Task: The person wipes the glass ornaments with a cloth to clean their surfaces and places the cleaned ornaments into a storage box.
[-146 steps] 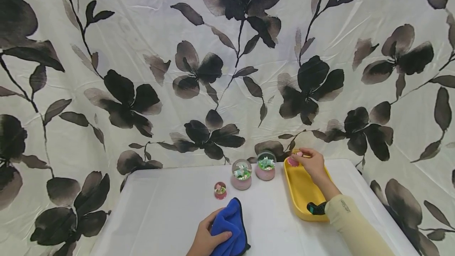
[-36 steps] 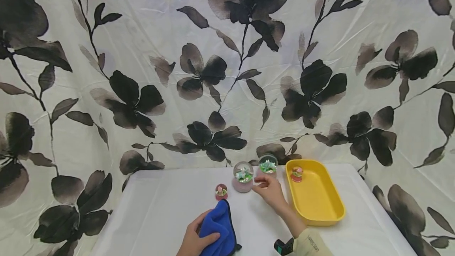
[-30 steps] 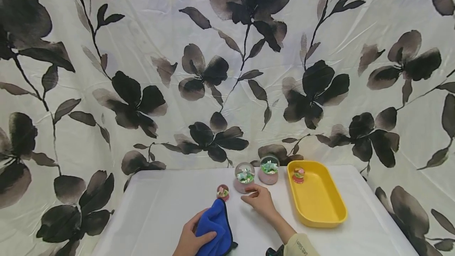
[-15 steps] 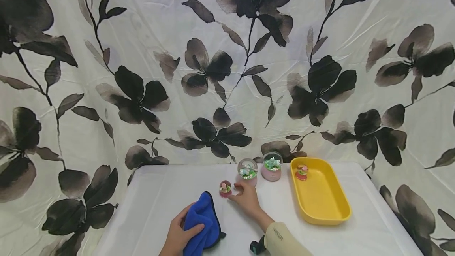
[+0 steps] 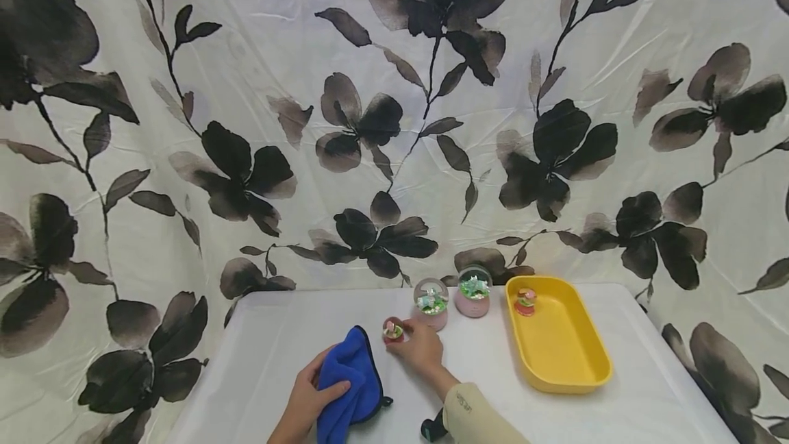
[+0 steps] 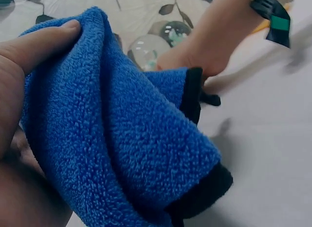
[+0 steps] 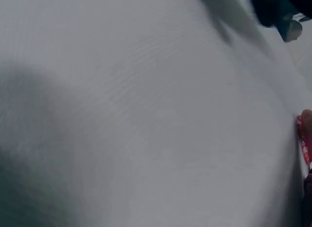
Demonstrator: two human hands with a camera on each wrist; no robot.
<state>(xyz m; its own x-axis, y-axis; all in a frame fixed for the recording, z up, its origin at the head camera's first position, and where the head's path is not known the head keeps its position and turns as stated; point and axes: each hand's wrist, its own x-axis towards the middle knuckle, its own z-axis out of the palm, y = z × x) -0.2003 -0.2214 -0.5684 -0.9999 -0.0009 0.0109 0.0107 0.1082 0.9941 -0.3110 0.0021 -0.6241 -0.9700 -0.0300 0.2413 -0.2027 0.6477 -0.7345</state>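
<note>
- cloth [image 5: 354,382]: blue, blk edging
- tray [image 5: 564,344]: solid yel.
- big globes [image 5: 431,303]: pink bases, clear domes, grn & pale aqua bits inside
- small globes [image 5: 526,302]: reddish-pink bases, pink & grn inside
- table [image 5: 283,327]: plain wht
- backdrop [image 5: 360,122]: off-wht w/ blk & gry-brn flowers, leaves (ink-wash look)
- sleeve [image 5: 477,416]: pale yel., dk lettering
- wrist cam [image 6: 275,22]: blk w/ teal-grn patch

The table [image 5: 271,334] is cut off at its near edge; blue cloth [image 5: 354,379] partly hides left hand [image 5: 311,389]; sleeve lettering [image 5: 464,402] illegible.
</note>
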